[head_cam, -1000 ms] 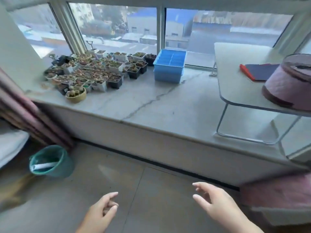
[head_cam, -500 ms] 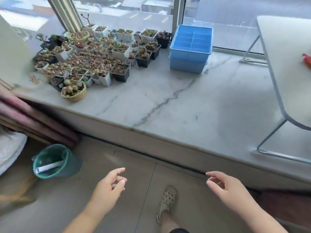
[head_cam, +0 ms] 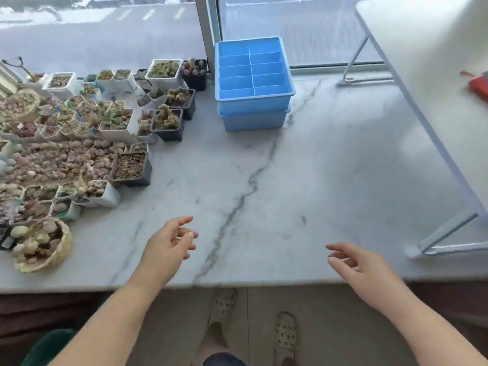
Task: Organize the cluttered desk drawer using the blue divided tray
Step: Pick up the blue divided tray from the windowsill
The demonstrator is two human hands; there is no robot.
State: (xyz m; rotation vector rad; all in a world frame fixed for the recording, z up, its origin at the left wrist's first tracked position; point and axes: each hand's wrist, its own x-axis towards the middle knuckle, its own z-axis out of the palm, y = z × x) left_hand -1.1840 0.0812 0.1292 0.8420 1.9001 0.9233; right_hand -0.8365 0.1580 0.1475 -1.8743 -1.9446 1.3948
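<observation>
Blue divided tray [head_cam: 253, 72] waits at the far edge of the marble sill [head_cam: 317, 180], against the window, both hands reaching toward it.
Left hand [head_cam: 166, 247] and right hand [head_cam: 353, 262] hover loosely spread, holding nothing. One tray, nested on a second blue bin [head_cam: 253, 120]; ten compartments, as far as I can count, all bare; plant pots [head_cam: 111, 133] crowd its left.

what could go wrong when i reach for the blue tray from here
1. The tray sits on a second blue bin; lifting carelessly might drag both or tip the top one.
2. Small plant pots crowd its left side, so the left hand could knock one over.
3. The folding table overhangs on the right, where the right hand might bump it.
</observation>
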